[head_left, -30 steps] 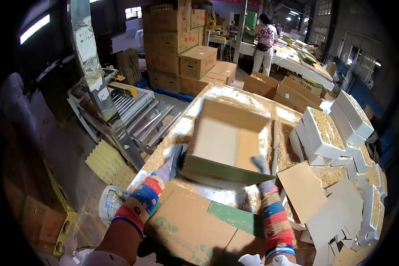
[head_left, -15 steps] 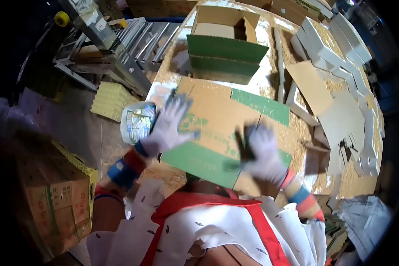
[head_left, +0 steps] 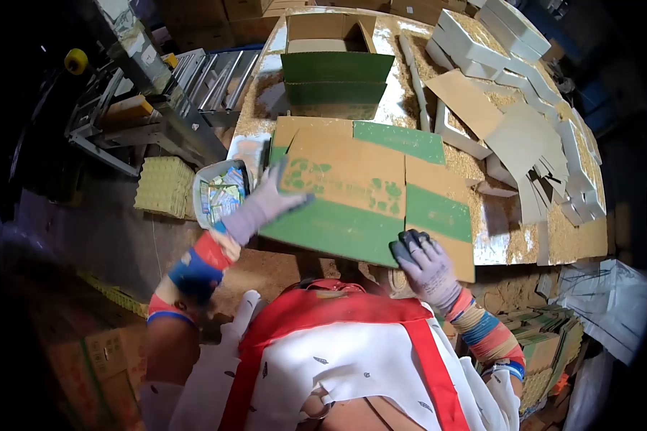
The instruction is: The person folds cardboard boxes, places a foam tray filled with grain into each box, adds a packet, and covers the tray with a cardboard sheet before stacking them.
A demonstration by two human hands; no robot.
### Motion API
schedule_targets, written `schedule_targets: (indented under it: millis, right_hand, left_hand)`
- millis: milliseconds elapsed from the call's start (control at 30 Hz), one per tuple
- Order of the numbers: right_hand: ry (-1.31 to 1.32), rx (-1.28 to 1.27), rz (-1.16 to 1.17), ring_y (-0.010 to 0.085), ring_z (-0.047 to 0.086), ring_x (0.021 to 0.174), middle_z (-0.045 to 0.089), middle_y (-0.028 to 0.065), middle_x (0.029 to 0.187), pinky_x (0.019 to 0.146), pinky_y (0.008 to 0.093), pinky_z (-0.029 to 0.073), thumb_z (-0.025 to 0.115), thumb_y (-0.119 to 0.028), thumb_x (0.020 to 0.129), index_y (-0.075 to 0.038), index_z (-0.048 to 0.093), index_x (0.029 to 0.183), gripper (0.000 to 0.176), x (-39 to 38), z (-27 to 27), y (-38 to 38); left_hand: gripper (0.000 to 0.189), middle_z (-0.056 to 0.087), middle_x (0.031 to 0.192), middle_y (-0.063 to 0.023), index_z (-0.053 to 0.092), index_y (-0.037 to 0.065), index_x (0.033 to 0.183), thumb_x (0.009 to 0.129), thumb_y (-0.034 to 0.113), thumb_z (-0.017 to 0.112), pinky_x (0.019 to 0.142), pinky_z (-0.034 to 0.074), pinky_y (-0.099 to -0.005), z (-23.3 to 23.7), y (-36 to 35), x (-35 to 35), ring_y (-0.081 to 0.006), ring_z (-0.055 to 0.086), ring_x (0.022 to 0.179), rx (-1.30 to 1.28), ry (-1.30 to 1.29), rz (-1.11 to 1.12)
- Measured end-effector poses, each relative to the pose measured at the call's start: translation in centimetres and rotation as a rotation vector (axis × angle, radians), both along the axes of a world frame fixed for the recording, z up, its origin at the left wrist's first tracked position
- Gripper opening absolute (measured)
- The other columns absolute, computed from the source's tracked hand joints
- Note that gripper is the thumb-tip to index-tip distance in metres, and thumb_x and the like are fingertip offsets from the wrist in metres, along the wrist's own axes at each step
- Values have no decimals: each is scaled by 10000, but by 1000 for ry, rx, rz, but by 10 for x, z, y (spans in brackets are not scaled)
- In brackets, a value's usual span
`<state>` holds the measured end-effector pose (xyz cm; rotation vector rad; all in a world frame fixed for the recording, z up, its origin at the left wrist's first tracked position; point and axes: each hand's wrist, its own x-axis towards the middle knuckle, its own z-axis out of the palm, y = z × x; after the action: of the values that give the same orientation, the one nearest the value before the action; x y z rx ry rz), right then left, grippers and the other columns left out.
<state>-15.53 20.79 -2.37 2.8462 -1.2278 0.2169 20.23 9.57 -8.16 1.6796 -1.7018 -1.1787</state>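
A flattened cardboard box (head_left: 352, 172), brown and green with green print, lies on the table in front of me. My left hand (head_left: 266, 205), in a pale glove with dark fingertips, is at its left side with the fingers spread and holding nothing. At the front edge, right of the middle, my right hand (head_left: 428, 267) wears a similar glove. Its fingers are bent over the board's edge and grip it; the thumb is partly hidden. An open cardboard box (head_left: 334, 75) with green flaps stands just behind the flat one.
A white bin (head_left: 200, 188) of small colourful packets is left of my left hand. White trays (head_left: 461, 133) and loose cardboard sheets (head_left: 521, 136) lie on the right of the sawdust-strewn table (head_left: 259, 118). A roller conveyor (head_left: 216, 79) stands at the back left.
My right hand has gone from over the board to its front edge, and its fingers have closed there. My left hand stays spread at the left side. The camera view has shifted.
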Motion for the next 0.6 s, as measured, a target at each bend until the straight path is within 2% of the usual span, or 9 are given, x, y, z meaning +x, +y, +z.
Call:
schedule_targets:
  millis: [67,233,300,367,433,500,533,567,600]
  right_hand:
    - [-8,-124,24,320,532,1097,553,148,1193,945,441,423,630,-140,710,-123,594,1176,467,-7,13,-16]
    - [-415,-201,33,400,348,1325,431,192,1389,1091,499,250,833,-448,553,-140,506,1333,900,-22,119,-106]
    - [-241,-915,-155,415,423,1237,475,203,1338,1019,481,343,856,-400,509,-44,455,1347,995,-10,183,-144]
    - [-237,-1095,-105,300,515,1169,552,163,1267,970,392,415,793,-375,711,-39,478,1327,769,-25,220,-186]
    - [-672,-43,-121,157,510,1107,578,95,1197,968,297,424,843,-122,687,19,481,1307,731,-16,245,-184]
    - [-400,50,-118,163,601,950,642,66,1068,823,299,488,754,-283,787,-28,537,1254,574,-43,227,-228]
    - [-437,-104,-32,73,575,792,648,-13,892,712,244,496,717,-208,833,-34,569,1212,443,-35,216,-221]
    - [-320,-65,-330,85,575,755,652,-7,843,703,263,497,712,-195,833,-39,590,1176,396,-32,221,-216]
    - [-309,-130,-167,77,566,742,649,-6,823,691,259,493,709,-172,828,-35,602,1145,362,-16,219,-208]
  left_hand:
    - [620,626,1142,-170,449,3,1322,785,118,737,884,539,-380,14,-36,21,-272,624,1046,275,827,162]
    - [409,628,1137,-148,459,1,1319,920,29,545,838,559,-318,138,-62,10,-188,651,962,-296,914,45]
    - [432,657,1035,-75,475,3,1306,888,11,585,660,473,-177,168,-67,-2,-65,576,752,-645,687,-104]
    - [459,659,1018,-75,473,5,1304,862,-16,597,648,458,-176,160,-83,26,-55,564,740,-639,682,-281]
    - [503,653,1042,-97,448,15,1331,853,-23,599,656,466,-196,156,-82,27,-68,579,769,-651,679,-279]
    - [550,650,1062,-104,416,18,1360,848,-6,615,670,472,-203,138,-87,38,-75,586,790,-577,840,-359]
    - [547,570,1223,-139,388,-10,1375,868,7,592,925,455,-312,134,-88,52,-200,585,1034,-519,719,-320]
    - [603,490,1336,-171,331,-21,1403,891,127,612,1022,411,-358,157,-76,68,-264,504,1211,-259,457,-220]
    - [611,440,1380,-184,302,-26,1414,919,214,569,1032,406,-370,165,-89,77,-268,469,1248,-454,702,-494]
